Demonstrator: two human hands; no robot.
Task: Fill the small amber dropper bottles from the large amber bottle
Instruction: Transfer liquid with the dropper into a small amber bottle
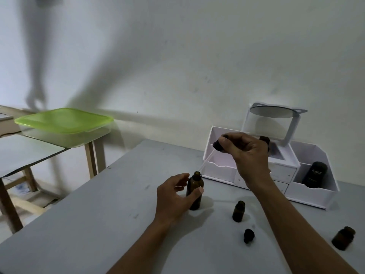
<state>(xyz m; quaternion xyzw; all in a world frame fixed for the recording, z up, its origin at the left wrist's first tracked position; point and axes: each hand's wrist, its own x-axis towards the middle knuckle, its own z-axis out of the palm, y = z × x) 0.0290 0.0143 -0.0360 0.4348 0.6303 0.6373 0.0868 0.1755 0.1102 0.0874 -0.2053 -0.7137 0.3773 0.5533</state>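
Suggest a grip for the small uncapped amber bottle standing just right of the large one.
Probably pinch the small bottle round its cylindrical body, below the narrow neck, coming in level from its right. It stands upright and open, so a side hold keeps the mouth clear; the large bottle and left hand crowd its left.

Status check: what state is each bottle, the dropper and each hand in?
large amber bottle: uncapped, upright, gripped by left hand
dropper: pinched by right hand, tip at that bottle's mouth
middle small bottle: uncapped, upright
right small bottle: looks uncapped
loose cap: resting on table
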